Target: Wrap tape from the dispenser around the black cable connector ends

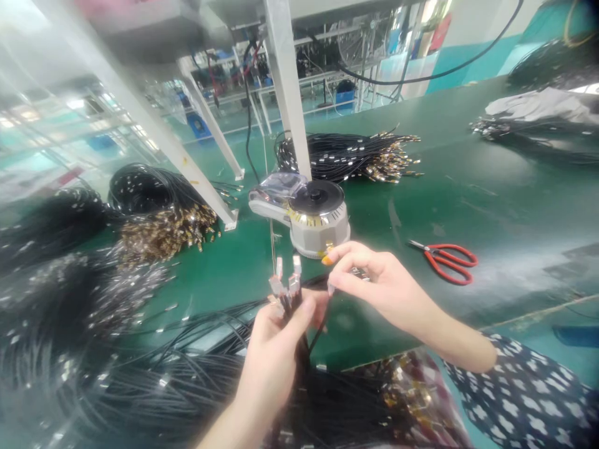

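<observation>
My left hand point(281, 349) is closed around several black cables point(292, 305), whose silver connectors point(285, 280) stick up above the thumb. To its right, my right hand point(374, 280) pinches a single black cable point(322, 330) near its silver end. A small yellow-orange piece point(326, 259) shows at the right index fingertip; whether it is stuck there is unclear. Just beyond the hands stands a round tape dispenser point(321, 234) with a black disc on top and yellow tape at its front.
Red-handled scissors point(452, 262) lie right of my right hand on the green table point(421, 206). A cable bundle with gold tips point(350, 156) lies behind the dispenser. Coiled cables point(145, 193) fill the left side. White posts point(287, 87) rise from the table. Grey cloth point(543, 106) covers cables far right.
</observation>
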A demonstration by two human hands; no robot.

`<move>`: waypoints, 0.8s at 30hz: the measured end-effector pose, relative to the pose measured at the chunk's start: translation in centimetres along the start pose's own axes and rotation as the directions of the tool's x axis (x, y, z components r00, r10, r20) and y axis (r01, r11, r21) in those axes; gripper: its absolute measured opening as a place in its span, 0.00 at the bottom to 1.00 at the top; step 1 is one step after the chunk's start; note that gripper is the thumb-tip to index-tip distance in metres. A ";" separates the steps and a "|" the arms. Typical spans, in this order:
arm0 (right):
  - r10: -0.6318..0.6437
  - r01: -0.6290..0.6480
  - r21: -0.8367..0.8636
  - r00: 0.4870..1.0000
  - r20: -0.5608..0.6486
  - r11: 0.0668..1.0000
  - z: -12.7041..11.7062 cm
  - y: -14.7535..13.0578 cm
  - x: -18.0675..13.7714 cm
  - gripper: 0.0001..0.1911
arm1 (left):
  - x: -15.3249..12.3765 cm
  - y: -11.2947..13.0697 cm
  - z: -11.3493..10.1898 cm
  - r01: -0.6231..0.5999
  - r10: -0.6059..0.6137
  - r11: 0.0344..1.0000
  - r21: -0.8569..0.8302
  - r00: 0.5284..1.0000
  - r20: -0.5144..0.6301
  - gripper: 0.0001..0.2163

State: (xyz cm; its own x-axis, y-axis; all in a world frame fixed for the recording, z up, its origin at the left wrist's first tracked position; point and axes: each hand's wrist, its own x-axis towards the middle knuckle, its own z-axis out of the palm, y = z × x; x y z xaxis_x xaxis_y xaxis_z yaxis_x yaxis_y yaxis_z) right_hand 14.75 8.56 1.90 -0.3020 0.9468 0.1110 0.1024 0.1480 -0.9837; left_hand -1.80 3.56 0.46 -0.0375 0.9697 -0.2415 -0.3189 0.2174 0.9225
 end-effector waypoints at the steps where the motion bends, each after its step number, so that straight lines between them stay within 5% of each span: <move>1: 0.008 -0.007 -0.028 1.000 0.005 1.000 -0.2 -0.2 -0.1 0.09 | 0.0 0.0 -0.1 -0.028 0.028 0.999 0.017 0.999 -0.030 0.08; 10: -0.043 0.056 -0.156 0.996 0.083 0.986 -0.5 -0.8 -0.5 0.07 | -0.5 0.0 0.7 0.050 -0.063 0.991 0.122 0.993 0.103 0.09; 15: -0.023 0.024 0.049 1.000 -0.013 0.998 -1.6 -0.4 -0.3 0.07 | -0.4 0.3 0.9 0.055 -0.063 0.993 0.102 0.995 0.078 0.07; 24: 0.039 -0.052 0.059 0.979 0.199 0.997 -2.2 -0.6 -0.5 0.12 | -0.5 0.3 1.0 0.038 -0.047 0.991 0.127 0.996 0.071 0.11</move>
State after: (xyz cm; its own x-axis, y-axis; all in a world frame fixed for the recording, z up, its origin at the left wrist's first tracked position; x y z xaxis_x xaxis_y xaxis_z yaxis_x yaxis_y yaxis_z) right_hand 16.95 8.59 2.75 -0.4807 0.8759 0.0421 0.0618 0.0817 -0.9947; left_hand -0.97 3.24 1.14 0.0447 0.9639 -0.2625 -0.1968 0.2661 0.9436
